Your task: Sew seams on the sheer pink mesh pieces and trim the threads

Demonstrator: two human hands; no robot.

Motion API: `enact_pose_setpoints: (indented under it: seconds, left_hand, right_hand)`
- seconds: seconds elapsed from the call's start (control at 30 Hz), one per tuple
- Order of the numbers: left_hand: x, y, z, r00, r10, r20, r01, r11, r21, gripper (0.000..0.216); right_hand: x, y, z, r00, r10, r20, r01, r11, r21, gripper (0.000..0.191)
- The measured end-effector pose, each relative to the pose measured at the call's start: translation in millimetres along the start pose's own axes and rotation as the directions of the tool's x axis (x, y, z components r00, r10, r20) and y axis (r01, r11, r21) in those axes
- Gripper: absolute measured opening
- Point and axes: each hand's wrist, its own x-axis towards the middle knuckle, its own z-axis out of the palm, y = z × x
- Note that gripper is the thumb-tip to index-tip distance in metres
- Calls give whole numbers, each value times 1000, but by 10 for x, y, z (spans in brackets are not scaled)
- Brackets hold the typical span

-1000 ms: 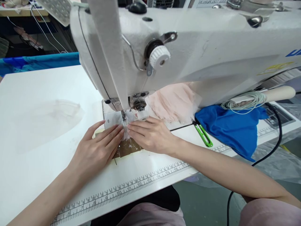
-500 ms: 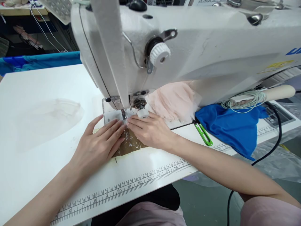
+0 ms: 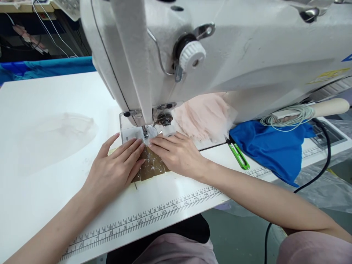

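My left hand lies flat on the table, fingers stretched toward the needle of the white sewing machine. My right hand lies flat opposite it, fingertips almost touching the left ones. Both press a small sheer, nearly transparent piece of fabric just in front of the presser foot. A brown taped patch on the table shows under the fabric between my hands.
A pale pink fabric pile lies under the machine arm, a blue cloth to its right. Green thread snips lie beside it. A sheer piece rests on the white table at left. A black cable hangs off the right edge.
Both hands have slid a little toward the needle with the sheer piece. More of the brown patch shows behind the fingertips.
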Motion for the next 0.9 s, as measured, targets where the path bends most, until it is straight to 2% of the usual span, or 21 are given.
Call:
enact_pose_setpoints:
  seconds: [0.13, 0.47, 0.9]
  left_hand:
    - [19, -26, 8, 1000, -7, 9, 7, 1000, 6, 34]
    - [77, -97, 63, 999, -49, 19, 48, 998, 30, 35]
    - [96, -140, 94, 992, -119, 48, 120, 993, -18, 41]
  right_hand:
    - [7, 5, 6, 1000, 8, 17, -8, 1000, -13, 32]
    - [46, 19, 23, 985, 71, 157, -60, 996, -70, 32]
    - [44, 34, 2, 978, 87, 189, -71, 993, -91, 35]
